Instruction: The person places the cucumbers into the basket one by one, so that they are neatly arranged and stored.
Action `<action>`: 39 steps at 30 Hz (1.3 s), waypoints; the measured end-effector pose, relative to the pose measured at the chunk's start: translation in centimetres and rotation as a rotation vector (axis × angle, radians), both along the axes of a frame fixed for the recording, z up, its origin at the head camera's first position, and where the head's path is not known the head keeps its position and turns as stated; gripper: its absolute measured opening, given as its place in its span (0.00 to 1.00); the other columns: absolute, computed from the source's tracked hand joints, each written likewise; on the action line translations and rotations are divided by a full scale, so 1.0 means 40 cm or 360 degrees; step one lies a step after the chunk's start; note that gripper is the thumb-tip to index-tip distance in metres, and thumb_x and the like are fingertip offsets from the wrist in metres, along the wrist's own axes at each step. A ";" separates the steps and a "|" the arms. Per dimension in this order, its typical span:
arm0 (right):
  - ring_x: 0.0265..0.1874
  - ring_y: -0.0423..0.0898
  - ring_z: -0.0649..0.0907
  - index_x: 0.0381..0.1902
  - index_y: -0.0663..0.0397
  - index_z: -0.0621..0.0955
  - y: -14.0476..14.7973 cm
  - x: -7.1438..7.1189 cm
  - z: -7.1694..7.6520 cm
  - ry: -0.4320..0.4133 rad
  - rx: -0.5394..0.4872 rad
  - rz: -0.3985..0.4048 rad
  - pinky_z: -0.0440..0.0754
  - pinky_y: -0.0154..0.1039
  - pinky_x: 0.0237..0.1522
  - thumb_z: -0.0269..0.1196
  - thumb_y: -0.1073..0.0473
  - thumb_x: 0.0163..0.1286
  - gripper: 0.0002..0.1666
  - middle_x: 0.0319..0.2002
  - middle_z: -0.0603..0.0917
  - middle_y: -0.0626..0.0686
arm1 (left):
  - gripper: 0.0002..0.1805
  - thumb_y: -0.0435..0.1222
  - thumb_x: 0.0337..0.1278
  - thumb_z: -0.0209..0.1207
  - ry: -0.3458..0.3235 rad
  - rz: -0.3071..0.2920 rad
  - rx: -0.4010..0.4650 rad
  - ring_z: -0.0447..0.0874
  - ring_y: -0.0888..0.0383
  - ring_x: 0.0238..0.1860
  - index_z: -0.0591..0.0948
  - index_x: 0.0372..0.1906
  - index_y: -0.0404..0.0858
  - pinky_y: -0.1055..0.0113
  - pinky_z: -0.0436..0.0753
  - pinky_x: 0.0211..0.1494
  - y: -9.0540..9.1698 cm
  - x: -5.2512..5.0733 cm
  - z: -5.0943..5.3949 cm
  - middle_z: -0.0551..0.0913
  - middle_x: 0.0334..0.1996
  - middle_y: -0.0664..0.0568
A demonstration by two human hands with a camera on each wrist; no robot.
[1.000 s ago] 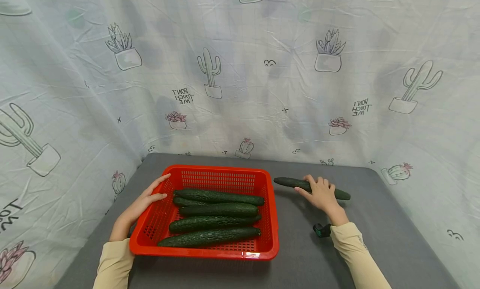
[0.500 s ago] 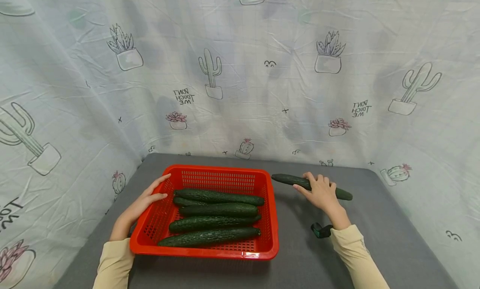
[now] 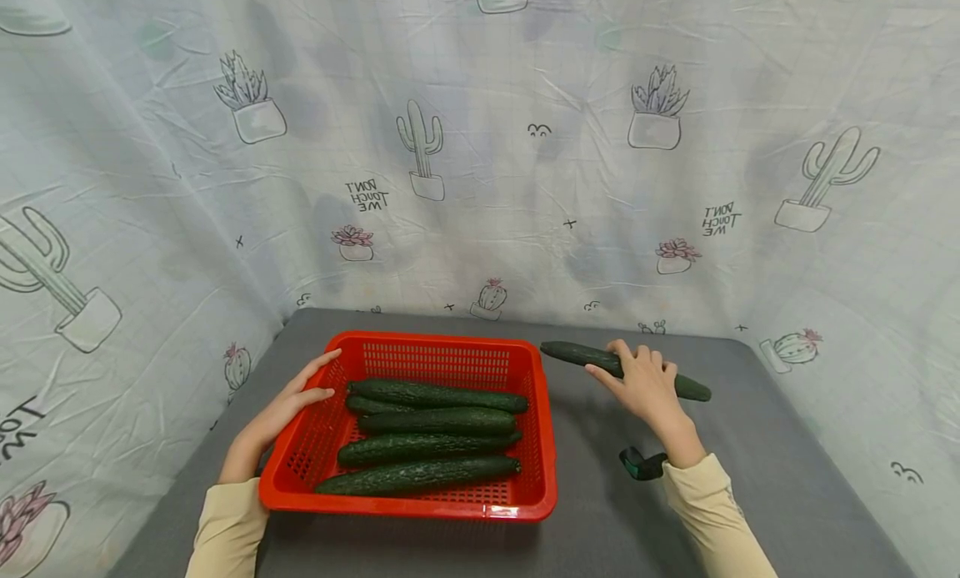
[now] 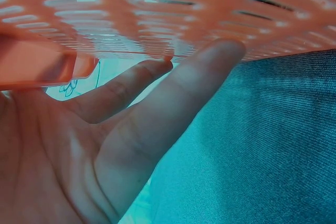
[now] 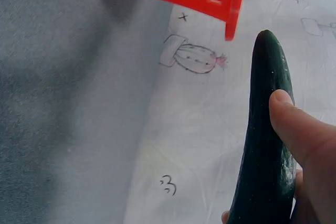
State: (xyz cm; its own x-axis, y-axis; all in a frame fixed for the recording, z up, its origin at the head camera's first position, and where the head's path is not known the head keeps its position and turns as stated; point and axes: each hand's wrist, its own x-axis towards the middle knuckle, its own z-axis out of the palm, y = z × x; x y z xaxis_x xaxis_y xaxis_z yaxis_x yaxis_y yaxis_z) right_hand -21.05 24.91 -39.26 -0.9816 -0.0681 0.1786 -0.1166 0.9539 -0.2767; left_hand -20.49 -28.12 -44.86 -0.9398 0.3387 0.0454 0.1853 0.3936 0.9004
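Several dark green cucumbers lie side by side in the red plastic basket (image 3: 405, 506); the front cucumber (image 3: 420, 475) slants slightly. My left hand (image 3: 279, 413) holds the basket's left rim, with thumb and a finger over it in the head view. Other fingers (image 4: 157, 114) lie against the slotted outer wall in the left wrist view. My right hand (image 3: 648, 388) grips another cucumber (image 3: 577, 353) around its middle, raised above the table to the right of the basket. In the right wrist view the thumb (image 5: 296, 121) presses along that cucumber's side.
The basket stands on a grey table (image 3: 600, 511). A white curtain (image 3: 480, 161) printed with cacti closes off the back and both sides. A black and green strap (image 3: 641, 463) hangs at my right wrist.
My right hand has lifted the cucumber a little, and its left tip has moved up and left toward the basket's right rim. The left hand and the basket have stayed still.
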 end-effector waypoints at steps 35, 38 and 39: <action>0.37 0.55 0.68 0.55 0.47 0.71 -0.135 0.076 0.096 0.0019 0.0073 0.0139 0.59 0.52 0.39 0.53 0.32 0.62 0.33 0.36 0.71 0.57 | 0.33 0.38 0.67 0.47 -0.0020 -0.0007 0.0027 0.36 0.38 0.70 0.49 0.73 0.50 0.31 0.51 0.58 0.002 0.004 0.004 0.39 0.73 0.45; 0.36 0.54 0.67 0.54 0.47 0.71 -0.156 0.083 0.101 0.0019 0.0073 0.0160 0.59 0.51 0.38 0.54 0.33 0.62 0.31 0.35 0.71 0.57 | 0.33 0.38 0.67 0.47 -0.0017 -0.0009 0.0029 0.36 0.38 0.70 0.49 0.73 0.50 0.31 0.51 0.58 0.002 0.004 0.004 0.39 0.73 0.45; 0.35 0.54 0.67 0.54 0.47 0.71 -0.163 0.085 0.102 0.0023 0.0075 0.0168 0.59 0.51 0.38 0.55 0.33 0.62 0.31 0.35 0.71 0.56 | 0.33 0.38 0.67 0.47 -0.0017 -0.0010 0.0029 0.36 0.38 0.70 0.49 0.73 0.50 0.31 0.51 0.58 0.002 0.003 0.004 0.39 0.73 0.46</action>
